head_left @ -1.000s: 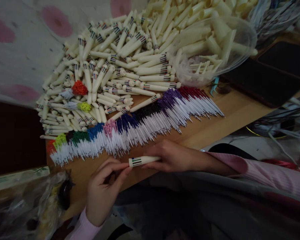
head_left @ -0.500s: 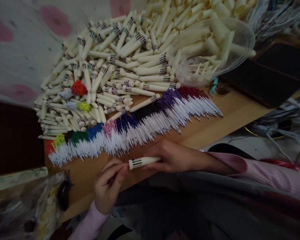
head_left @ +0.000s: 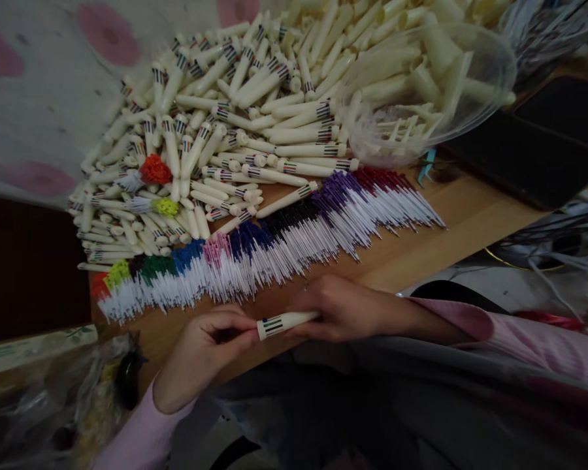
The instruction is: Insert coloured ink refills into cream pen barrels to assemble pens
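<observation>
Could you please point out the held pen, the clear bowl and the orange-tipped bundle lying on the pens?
Held pen [head_left: 290,322]: head view, on its pale barrel.
Clear bowl [head_left: 378,153]: head view, on its lower wall.
Orange-tipped bundle [head_left: 155,170]: head view, on its orange ends.

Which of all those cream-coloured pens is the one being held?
The cream pen gripped by the right hand, striped end toward the left hand; the other pens lie heaped beyond the row of refills.

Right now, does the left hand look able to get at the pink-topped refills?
Probably yes: the pink-topped refills lie just beyond the left hand, with nothing seen blocking the way, though that hand is busy at one end of the pen.
</observation>
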`<action>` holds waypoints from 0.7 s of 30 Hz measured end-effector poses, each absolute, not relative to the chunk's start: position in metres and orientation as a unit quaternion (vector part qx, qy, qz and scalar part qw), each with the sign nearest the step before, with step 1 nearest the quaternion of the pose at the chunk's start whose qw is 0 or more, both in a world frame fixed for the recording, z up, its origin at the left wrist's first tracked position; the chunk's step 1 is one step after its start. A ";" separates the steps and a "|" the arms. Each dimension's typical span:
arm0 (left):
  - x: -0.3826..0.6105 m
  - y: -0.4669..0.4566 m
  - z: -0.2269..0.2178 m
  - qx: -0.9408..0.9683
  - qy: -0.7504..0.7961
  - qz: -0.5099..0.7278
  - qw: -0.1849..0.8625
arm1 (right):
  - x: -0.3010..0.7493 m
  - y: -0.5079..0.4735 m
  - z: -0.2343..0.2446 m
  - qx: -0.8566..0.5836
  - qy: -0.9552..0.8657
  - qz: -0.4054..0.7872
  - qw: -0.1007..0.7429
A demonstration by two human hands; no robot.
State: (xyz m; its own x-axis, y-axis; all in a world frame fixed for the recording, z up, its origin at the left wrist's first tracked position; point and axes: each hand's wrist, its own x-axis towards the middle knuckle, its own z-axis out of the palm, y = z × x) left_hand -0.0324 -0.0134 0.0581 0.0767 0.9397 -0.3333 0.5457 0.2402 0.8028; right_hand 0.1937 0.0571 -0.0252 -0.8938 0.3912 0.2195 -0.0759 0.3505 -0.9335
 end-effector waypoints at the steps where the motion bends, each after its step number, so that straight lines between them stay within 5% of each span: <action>1: -0.033 -0.014 0.057 0.577 0.645 0.217 0.451 | 0.194 0.057 -0.025 -0.100 -0.796 0.560 0.207; 8: -0.029 -0.018 0.056 0.615 0.633 0.230 0.410 | 0.193 0.057 -0.024 -0.097 -0.793 0.559 0.220; 21: -0.038 -0.030 0.045 0.852 0.459 0.235 0.087 | 0.193 0.058 -0.022 -0.096 -0.787 0.571 0.214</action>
